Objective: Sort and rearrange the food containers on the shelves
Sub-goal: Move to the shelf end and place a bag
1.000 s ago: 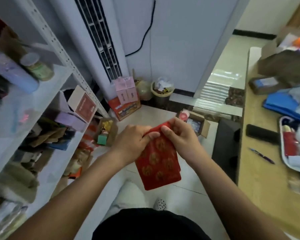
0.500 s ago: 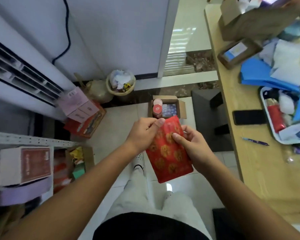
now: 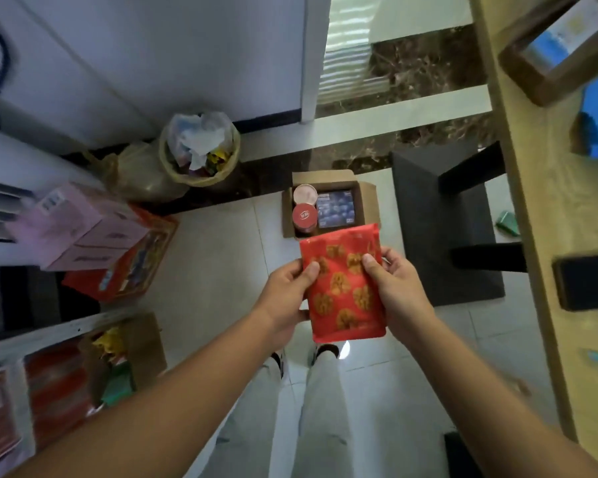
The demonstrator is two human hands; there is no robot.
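Head view, steeply downward (near hands (image 3: pixel 342 291))

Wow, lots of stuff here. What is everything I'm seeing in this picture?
red pouch: one, red with gold print, held over the floor
cardboard box: one, brown, open on the floor beyond the pouch
pink-topped tub: one, pink, in the box, left
red-topped tub: one, red, in the box, next to the pink one
blue packet: one, blue, in the box, right
waste basket: one, beige, lined and full, by the wall
pink boxes: at least two, pink, stacked at left
red carton: one, red, under the pink boxes
stool: one, black, beside the table
table: one, light wood, right edge
phone: one, black, on the table
left hand: grips the pouch's left edge
right hand: grips the pouch's right edge
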